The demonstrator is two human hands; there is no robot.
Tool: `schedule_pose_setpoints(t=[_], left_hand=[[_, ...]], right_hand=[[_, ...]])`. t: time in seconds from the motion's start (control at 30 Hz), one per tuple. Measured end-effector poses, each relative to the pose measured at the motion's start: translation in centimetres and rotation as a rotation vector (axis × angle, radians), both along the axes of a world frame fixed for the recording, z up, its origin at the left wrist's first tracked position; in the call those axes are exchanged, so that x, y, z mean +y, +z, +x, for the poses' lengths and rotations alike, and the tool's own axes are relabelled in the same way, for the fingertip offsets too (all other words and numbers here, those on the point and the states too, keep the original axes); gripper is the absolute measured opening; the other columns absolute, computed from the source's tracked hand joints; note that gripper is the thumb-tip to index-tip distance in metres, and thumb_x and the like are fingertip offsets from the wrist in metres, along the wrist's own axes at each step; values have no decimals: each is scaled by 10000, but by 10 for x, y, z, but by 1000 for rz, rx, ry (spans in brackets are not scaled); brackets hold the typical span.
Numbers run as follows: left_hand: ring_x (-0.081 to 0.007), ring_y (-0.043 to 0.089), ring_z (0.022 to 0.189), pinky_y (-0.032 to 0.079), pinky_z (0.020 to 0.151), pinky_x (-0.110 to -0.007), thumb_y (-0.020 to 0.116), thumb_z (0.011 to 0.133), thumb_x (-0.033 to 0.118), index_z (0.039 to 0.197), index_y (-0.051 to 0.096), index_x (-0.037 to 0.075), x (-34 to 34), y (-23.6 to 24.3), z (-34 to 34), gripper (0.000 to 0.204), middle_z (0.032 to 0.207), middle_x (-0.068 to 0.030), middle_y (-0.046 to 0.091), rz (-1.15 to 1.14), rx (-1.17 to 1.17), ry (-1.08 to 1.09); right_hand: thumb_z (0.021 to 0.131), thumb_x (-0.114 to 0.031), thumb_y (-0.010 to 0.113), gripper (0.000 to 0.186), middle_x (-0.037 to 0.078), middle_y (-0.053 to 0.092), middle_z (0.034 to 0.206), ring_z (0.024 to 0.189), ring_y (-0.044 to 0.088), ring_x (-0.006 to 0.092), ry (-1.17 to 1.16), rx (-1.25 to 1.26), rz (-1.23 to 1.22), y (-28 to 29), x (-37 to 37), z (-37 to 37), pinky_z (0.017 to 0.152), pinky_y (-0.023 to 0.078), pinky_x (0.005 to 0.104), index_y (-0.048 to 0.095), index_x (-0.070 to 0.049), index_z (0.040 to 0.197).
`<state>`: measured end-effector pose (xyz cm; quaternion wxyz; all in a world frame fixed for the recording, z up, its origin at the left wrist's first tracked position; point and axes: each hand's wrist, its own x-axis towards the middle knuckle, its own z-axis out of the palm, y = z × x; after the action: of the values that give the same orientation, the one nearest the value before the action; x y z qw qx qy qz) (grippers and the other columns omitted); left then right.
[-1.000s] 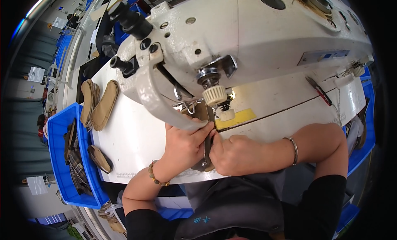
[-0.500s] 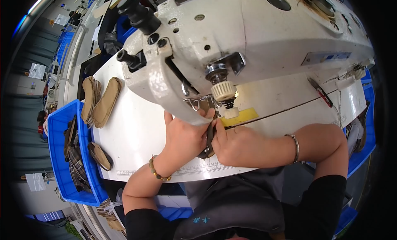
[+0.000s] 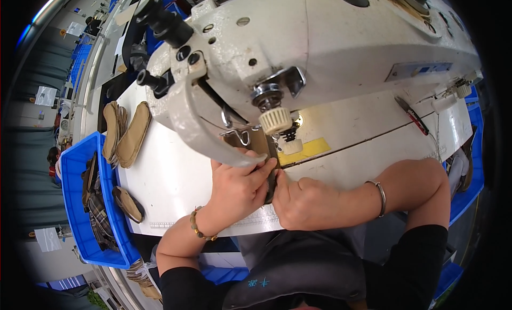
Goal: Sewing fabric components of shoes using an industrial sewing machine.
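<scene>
A brown fabric piece with a zipper point(image 3: 260, 143) lies under the white sewing machine point(image 3: 341, 54), running from the presser area toward me. On its left side my left hand point(image 3: 237, 187) is closed, thumb and forefinger pressing the piece near the zipper. My right hand point(image 3: 306, 203) pinches the right edge close to the left fingertips. Part of the piece's near end is covered by both hands. The machine's curved lever point(image 3: 200, 126) passes just above my left fingers. Behind the machine's head and thread-tension knob point(image 3: 276, 120), the needle is hidden.
Brown sole-shaped pieces point(image 3: 133, 135) lie at the table's left, with a small dark-edged piece point(image 3: 128, 204) nearer me. A blue bin point(image 3: 69, 203) beside them holds plaid fabric point(image 3: 101, 216). Thread snips point(image 3: 412, 116) rest at right. Yellow tape point(image 3: 312, 149) marks the table.
The view has shifted, moving the machine leftward in the picture. Both hands sit slightly lower and keep their grip. More of the zippered piece shows beyond my fingers; its near end shows less.
</scene>
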<state>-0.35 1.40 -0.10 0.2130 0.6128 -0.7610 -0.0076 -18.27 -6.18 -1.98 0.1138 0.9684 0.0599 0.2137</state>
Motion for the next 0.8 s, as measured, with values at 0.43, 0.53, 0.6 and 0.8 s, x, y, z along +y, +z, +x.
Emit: schedule_pose_setpoints(t=[0.43, 0.53, 0.6, 0.8], left_hand=[[-206, 528, 823, 311, 779, -454, 701, 672, 40, 935, 754, 93, -18, -6, 15, 273, 819, 11, 543, -28, 9, -37], [-216, 539, 832, 303, 762, -451, 704, 678, 47, 938, 748, 97, -23, -10, 19, 269, 826, 1, 546, -49, 13, -8], [-220, 546, 837, 299, 754, -454, 711, 680, 58, 926, 741, 98, -23, -12, 22, 251, 833, 0, 550, -12, 34, 48], [-204, 575, 928, 312, 786, -460, 753, 699, 95, 897, 737, 125, -19, -8, 16, 202, 884, 7, 600, -123, -136, 40]], right_hand=[[657, -154, 605, 244, 283, 698, 855, 470, 560, 127, -60, -24, -14, -11, -10, 10, 420, 401, 240, 672, 56, 763], [607, -118, 632, 245, 347, 669, 814, 441, 556, 155, -29, -117, 67, -17, -18, 16, 365, 414, 267, 655, 103, 710], [610, -115, 634, 211, 344, 670, 819, 442, 556, 148, -25, -107, 127, -14, -21, 18, 365, 408, 261, 644, 80, 691], [640, -131, 641, 199, 345, 672, 831, 485, 589, 164, -40, 27, 152, -6, -22, 13, 381, 427, 266, 668, 55, 707]])
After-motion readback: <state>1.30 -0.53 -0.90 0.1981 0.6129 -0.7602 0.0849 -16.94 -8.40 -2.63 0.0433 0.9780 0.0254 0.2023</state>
